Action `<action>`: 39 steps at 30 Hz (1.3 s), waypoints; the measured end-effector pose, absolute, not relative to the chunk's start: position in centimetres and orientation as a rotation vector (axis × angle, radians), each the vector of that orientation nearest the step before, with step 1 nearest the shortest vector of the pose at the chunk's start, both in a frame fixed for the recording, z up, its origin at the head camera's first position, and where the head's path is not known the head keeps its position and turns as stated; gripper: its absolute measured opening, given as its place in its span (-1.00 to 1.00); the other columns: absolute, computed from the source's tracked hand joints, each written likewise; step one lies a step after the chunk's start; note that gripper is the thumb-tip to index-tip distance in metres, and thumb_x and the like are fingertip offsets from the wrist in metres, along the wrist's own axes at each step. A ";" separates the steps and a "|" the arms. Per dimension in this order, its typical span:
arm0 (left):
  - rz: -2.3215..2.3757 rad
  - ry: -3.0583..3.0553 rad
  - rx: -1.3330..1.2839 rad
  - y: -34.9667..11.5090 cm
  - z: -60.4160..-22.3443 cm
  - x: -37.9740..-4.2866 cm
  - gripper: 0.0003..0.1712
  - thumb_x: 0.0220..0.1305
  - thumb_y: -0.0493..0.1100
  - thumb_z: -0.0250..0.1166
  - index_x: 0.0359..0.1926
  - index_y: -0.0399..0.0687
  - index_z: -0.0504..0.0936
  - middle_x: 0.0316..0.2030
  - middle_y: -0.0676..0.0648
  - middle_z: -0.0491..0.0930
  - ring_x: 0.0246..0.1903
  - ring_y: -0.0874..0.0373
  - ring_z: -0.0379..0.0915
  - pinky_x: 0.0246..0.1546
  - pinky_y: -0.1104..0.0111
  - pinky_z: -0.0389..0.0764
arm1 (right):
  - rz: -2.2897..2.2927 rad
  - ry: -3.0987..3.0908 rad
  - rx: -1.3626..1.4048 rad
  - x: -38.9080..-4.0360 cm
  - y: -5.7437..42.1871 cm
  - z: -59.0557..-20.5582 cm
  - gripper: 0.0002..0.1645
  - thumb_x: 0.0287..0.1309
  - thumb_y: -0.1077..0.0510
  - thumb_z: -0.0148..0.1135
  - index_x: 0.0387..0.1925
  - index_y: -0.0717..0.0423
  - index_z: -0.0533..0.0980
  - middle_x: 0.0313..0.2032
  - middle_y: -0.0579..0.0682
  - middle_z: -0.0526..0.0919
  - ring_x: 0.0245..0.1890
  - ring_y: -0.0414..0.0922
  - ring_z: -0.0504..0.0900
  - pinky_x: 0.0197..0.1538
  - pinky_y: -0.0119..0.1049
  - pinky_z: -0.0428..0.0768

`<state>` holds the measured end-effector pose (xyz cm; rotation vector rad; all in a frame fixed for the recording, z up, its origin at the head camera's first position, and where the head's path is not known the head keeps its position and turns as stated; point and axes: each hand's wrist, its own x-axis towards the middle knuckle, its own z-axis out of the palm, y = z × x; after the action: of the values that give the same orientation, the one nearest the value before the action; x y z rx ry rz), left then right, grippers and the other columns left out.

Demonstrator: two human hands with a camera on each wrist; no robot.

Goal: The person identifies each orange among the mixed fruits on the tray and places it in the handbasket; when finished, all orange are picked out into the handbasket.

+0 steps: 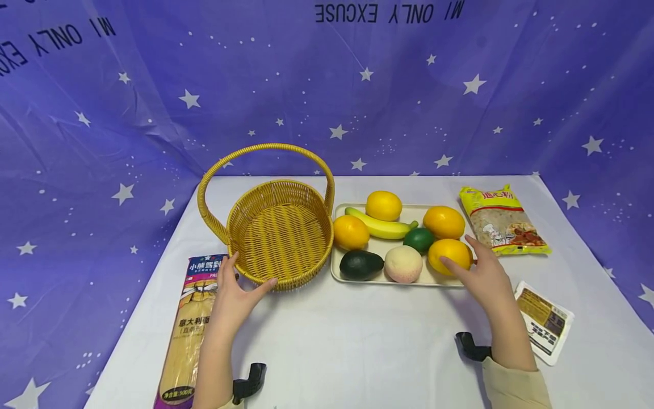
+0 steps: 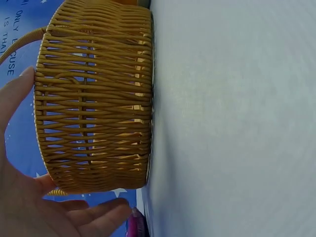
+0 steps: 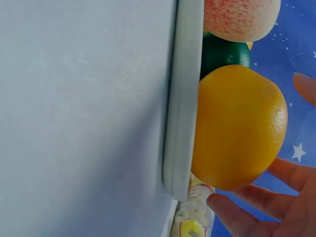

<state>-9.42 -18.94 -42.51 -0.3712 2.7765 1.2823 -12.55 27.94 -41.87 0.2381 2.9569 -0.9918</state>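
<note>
A wicker basket (image 1: pixel 286 238) with a tall hoop handle stands left of centre. At its front left rim is my left hand (image 1: pixel 237 301), thumb and fingers spread; in the left wrist view the thumb tip touches the woven rim. A cream tray (image 1: pixel 378 282) to the right holds fruit. Over its front right corner reaches my right hand (image 1: pixel 482 275), fingers beside a plump orange-yellow fruit (image 3: pixel 239 128). The right wrist view shows the thumb apart from this fruit and the fingertips right at its side. Next to it lie a peach (image 1: pixel 403 264) and a green fruit (image 1: pixel 419 240).
Also on the tray are a banana (image 1: pixel 383 227), a dark avocado (image 1: pixel 361 265) and more orange-yellow fruits (image 1: pixel 384 205). Packed spaghetti (image 1: pixel 189 329) lies under the left forearm. A yellow food bag (image 1: pixel 503 220) and a white flat pack (image 1: pixel 544 324) lie at the right.
</note>
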 end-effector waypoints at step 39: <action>1.615 2.580 -0.416 -18.8 -42.8 -9.6 0.36 -0.07 0.27 0.48 0.53 0.08 -0.23 0.43 -0.34 -0.14 0.29 -0.30 0.17 0.15 0.02 0.43 | -1.050 2.984 0.255 -13.0 27.7 -42.1 0.13 0.03 -0.31 0.34 0.39 0.28 0.15 0.26 0.42 0.26 0.15 0.39 0.30 0.09 0.37 0.29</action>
<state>-9.64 -18.78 -42.84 -0.4161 2.5801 1.6152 -13.00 27.67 -42.14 0.2548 2.9844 -1.0500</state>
